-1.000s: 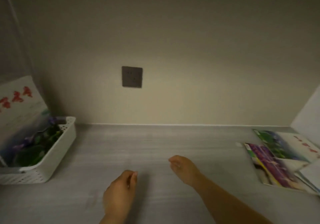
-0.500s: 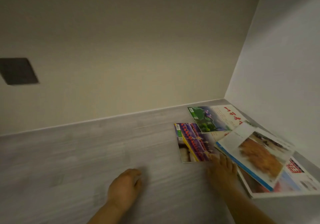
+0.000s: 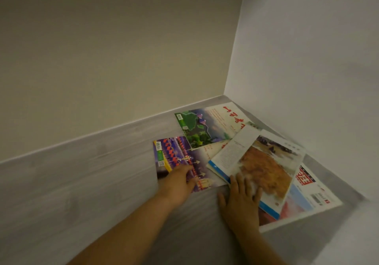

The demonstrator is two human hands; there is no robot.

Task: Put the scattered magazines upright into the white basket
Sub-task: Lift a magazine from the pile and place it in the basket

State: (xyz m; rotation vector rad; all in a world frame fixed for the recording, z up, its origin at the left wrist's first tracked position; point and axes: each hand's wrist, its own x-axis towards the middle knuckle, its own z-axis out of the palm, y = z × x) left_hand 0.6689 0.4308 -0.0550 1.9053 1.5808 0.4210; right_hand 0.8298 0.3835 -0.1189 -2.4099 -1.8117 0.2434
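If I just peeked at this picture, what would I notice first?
Probably the bright magazines fanned out in the corner where the two walls meet: one with an orange picture lies on top, a purple one sits to its left, and a green one is nearest the back wall. Then the two bare hands: the left hand rests on the purple magazine, the right hand on the orange one.

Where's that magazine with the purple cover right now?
The purple magazine lies flat on the grey surface, leftmost in the corner pile, under the left hand, its far corner tucked beneath the green magazine.
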